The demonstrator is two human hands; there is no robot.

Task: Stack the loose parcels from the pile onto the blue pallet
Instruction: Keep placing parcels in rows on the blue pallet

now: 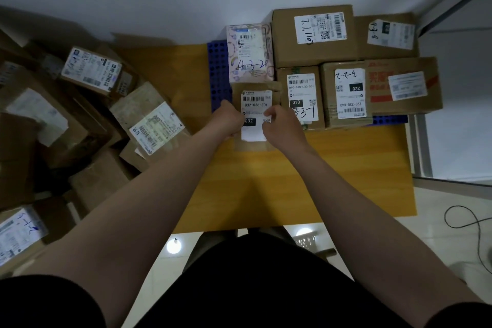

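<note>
Between both hands' fingers — parcel

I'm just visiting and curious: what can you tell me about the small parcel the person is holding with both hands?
The small parcel is a flat brown cardboard box with a white shipping label on top, printed with a barcode, "032-038-E01" and a black "032" block. The left hand grips its left edge and the right hand its right edge, covering part of the label. Its far end lies over the near-left corner of the blue pallet, just in front of a floral-printed parcel and beside a taller brown box; its near end overhangs the yellow floor.
</note>
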